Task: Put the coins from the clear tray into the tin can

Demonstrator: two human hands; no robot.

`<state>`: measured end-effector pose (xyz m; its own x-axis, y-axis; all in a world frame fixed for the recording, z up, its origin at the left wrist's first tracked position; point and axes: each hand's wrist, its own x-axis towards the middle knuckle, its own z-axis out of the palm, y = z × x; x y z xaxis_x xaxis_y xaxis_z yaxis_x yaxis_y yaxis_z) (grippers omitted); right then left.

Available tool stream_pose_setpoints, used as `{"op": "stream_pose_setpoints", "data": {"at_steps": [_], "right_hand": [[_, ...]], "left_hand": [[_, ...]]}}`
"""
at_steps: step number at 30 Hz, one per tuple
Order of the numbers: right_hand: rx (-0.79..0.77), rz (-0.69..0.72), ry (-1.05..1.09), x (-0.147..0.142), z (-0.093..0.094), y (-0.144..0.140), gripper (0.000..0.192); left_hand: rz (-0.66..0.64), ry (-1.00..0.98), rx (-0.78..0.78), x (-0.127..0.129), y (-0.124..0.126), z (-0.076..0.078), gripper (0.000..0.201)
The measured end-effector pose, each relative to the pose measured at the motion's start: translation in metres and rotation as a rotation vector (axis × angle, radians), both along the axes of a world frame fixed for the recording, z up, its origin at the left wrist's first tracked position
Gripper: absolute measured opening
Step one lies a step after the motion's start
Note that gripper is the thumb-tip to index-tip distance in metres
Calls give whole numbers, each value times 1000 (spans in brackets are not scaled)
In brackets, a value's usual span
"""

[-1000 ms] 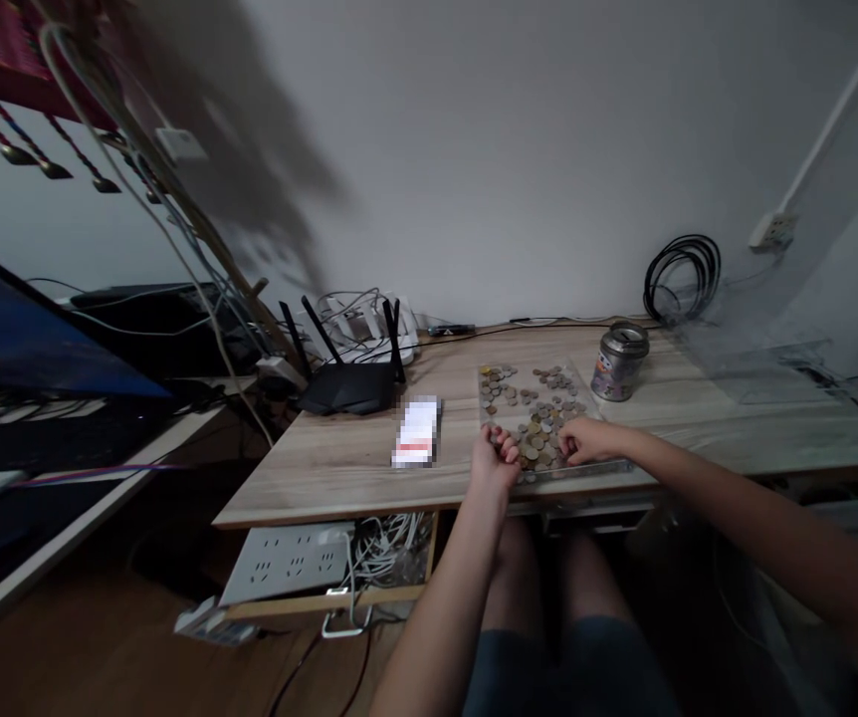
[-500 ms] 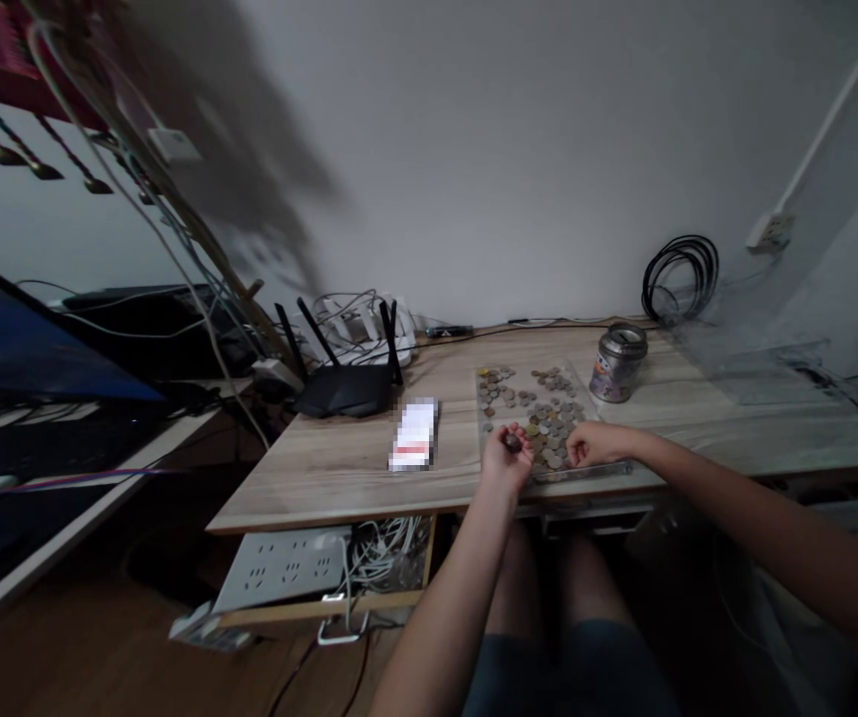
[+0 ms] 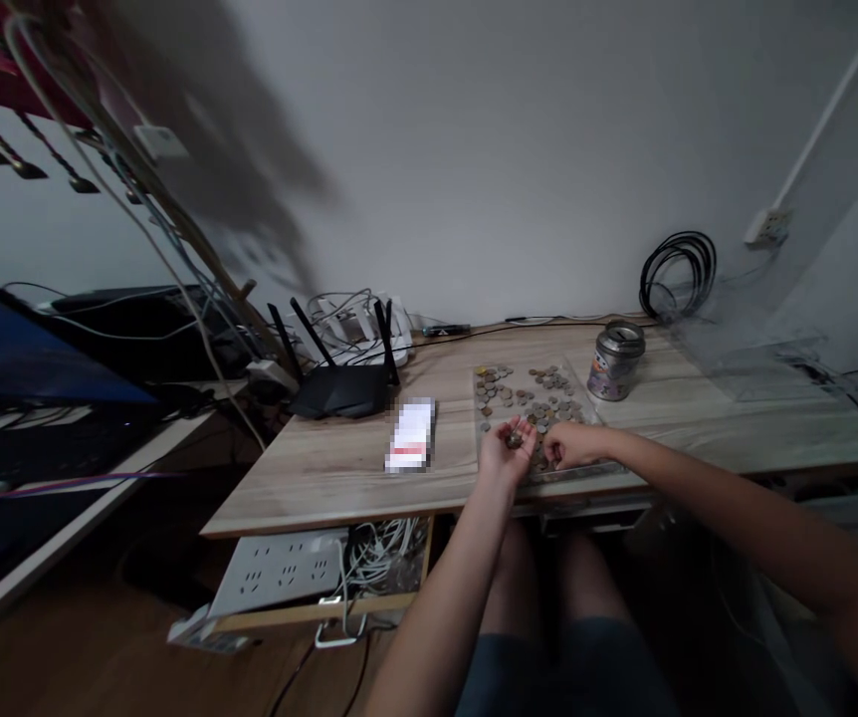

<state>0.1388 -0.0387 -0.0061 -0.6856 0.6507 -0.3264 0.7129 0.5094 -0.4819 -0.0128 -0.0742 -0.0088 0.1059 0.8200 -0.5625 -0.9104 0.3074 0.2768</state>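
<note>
A person sits at a wooden counter (image 3: 324, 468), seen from above through a head-worn camera, both bare forearms reaching forward. The left hand (image 3: 505, 448) is turned palm up at the near left edge of a clear tray (image 3: 585, 468), fingers loosely cupped and half open, cradling a few coins (image 3: 514, 437) in the palm. The right hand (image 3: 569, 443) rests just right of it, over the near part of the tray, fingers curled down onto the loose coins (image 3: 530, 398); whether it pinches one cannot be told. The two hands are close together, nearly touching.

The loose coins, silver and copper coloured, are spread across the tray, which lies flat at the near edge of the counter, right of centre. Just beyond the tray's far right corner stands a metal can (image 3: 614, 360), upright, with a slotted lid. To the left of the tray lies a small white pack (image 3: 410, 434), blurred out. Farther left and back sits a black router (image 3: 339, 383) with upright antennas, and white cables are tangled behind it. A black coil of cable (image 3: 679, 274) hangs on the wall at far right. Below the counter's near left edge, a white power strip (image 3: 287, 573) rests on a low shelf.
</note>
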Motion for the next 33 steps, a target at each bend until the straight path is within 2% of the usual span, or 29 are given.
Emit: {"op": "stream_pose_setpoints", "data": {"at_steps": [2,5,9,12,14,17,19,22,24,27,30,33], "right_hand": [[11,-79,81,0,8,4,12],[33,-203,310,-3,27,14,11],[-35,-198,529,-11,45,23,26],[90,-231,489,-12,35,22,26],[172,-159,321,-11,17,18,28],[266,-5,168,-13,-7,11,44],[270,39,157,-18,-15,6,36],[137,63,122,-27,-15,0,18],[85,53,125,-32,-12,-3,22],[104,81,139,-36,-9,-4,28],[112,161,114,-40,-10,-1,24],[93,174,81,-43,-14,3,20]], "left_hand": [[-37,13,6,3,2,-1,18],[-86,2,20,9,3,-2,19],[-21,-43,2,9,0,2,19],[71,-99,-25,-5,-2,8,20],[105,-116,-6,-19,-3,12,21],[112,-86,41,-38,-3,17,23],[104,-59,50,-45,-3,20,22],[97,-37,69,-47,-4,20,20],[92,-24,64,-45,-6,20,19],[86,-14,45,-43,-7,18,18],[67,-10,46,-41,-8,17,17],[55,-6,55,-37,-7,15,17]]}}
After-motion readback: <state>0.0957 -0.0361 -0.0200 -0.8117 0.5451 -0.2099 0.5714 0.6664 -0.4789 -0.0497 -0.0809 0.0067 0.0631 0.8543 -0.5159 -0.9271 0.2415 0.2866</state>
